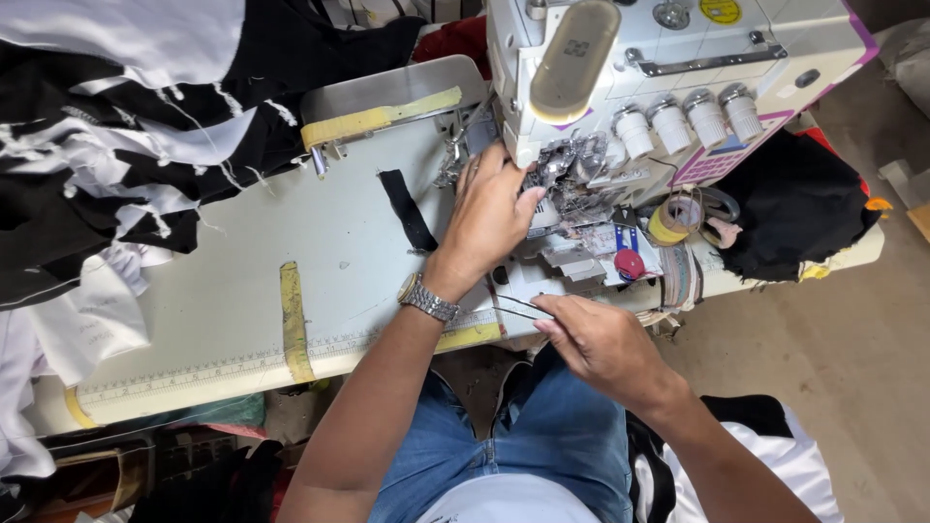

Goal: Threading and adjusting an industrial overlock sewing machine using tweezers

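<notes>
pale grey-green table (213, 281) carries a white overlock sewing machine (659, 77) at the far right, four white tension knobs (688, 118) in a row on its front. black and white fabric (107, 126) is heaped at the far left, part on the table and part hanging off it. a black fabric strip (407, 208) lies flat just left of your left hand, and a black cloth bundle (794, 218) sits right of the machine. yellow tape (294, 324) crosses the table near the ruler edge.

your left hand (489, 213), metal watch (428, 297) on the wrist, reaches into the needle area, covering it; fingers curled on the machine parts, what they grip can't be told. your right hand (605, 344) is closed, fingers pinching thin metal tweezers (523, 308) at the table's near edge. tweezers lie nearly level, long axis left-right, tips pointing left toward the left wrist. they look slim, dark and shiny, two prongs slightly apart.
</notes>
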